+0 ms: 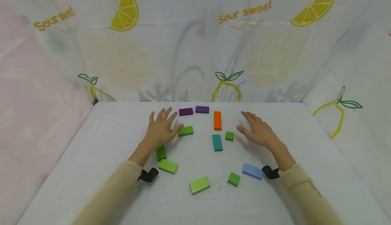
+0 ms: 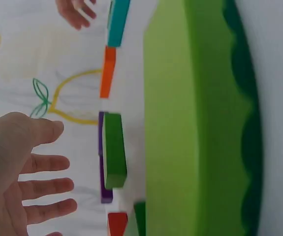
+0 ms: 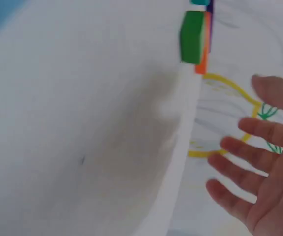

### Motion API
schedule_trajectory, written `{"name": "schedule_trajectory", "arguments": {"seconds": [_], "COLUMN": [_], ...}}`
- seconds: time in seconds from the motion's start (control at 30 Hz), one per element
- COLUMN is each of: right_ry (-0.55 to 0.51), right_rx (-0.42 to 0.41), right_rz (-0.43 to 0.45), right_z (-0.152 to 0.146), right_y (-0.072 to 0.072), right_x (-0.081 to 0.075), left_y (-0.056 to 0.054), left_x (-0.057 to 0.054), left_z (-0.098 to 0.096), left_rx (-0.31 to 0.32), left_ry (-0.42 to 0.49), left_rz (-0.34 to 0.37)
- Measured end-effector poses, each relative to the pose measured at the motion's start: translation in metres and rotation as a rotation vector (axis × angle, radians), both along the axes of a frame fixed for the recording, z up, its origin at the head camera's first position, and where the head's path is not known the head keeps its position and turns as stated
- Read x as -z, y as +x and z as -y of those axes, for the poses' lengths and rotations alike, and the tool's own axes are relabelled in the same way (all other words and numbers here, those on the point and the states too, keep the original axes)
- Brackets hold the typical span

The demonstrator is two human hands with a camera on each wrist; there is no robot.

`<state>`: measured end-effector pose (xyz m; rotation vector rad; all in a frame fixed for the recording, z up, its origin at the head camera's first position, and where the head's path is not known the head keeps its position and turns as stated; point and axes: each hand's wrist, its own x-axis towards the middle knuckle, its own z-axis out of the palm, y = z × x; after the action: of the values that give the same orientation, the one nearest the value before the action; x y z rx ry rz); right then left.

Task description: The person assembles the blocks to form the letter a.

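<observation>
My left hand (image 1: 160, 129) hovers over the table with its fingers spread, holding nothing. Its thumb overlaps the end of a green block (image 1: 186, 131) in the head view. Below that wrist lie a darker green block (image 1: 161, 153) and a lime block (image 1: 168, 166). A red block (image 2: 117, 224), hidden in the head view, shows low in the left wrist view. Over on the right, my right hand (image 1: 259, 130) is also raised, fingers extended and palm bare. Nearest it are a small green block (image 1: 229, 136) and an orange block (image 1: 217, 120).
Two purple blocks (image 1: 186, 111) lie near the back edge of the white table (image 1: 122, 116). A teal block (image 1: 217, 143) sits mid-table. Toward the front are a lime block (image 1: 200, 185), a green cube (image 1: 234, 179) and a blue block (image 1: 252, 171). A printed cloth (image 1: 183, 48) hangs behind.
</observation>
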<state>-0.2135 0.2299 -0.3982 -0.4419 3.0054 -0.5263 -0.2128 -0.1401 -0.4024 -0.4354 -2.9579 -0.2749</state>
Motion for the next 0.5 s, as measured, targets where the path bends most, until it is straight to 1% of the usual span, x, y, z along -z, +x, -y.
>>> {"name": "schedule_trajectory", "arguments": {"seconds": [0.1,0.13,0.2,0.27,0.33,0.5], "right_ry": [-0.100,-0.130,-0.187,-0.240,-0.281,-0.341], "right_rx": [-0.027,-0.041,-0.073,-0.096,-0.107,-0.105], "right_rz": [-0.008,-0.002,0.015,0.046,0.078,0.125], "right_z": [0.002,0.003,0.005,0.007,0.010,0.017], "right_y": [0.003,0.004,0.006,0.007,0.008,0.009], "right_x": [-0.002,-0.002,-0.002,-0.001,0.000,0.005], "left_y": [0.011,0.014,0.020,0.025,0.029,0.034], "left_x": [-0.002,-0.002,-0.003,-0.003,-0.004,-0.001], "left_z": [-0.019,-0.025,-0.037,-0.047,-0.055,-0.069], "left_rx": [0.102,0.134,0.182,0.210,0.229,0.265], "left_ry": [0.067,0.088,0.136,0.182,0.207,0.239], "left_rz": [-0.048,-0.055,-0.042,-0.019,-0.005,0.019]}}
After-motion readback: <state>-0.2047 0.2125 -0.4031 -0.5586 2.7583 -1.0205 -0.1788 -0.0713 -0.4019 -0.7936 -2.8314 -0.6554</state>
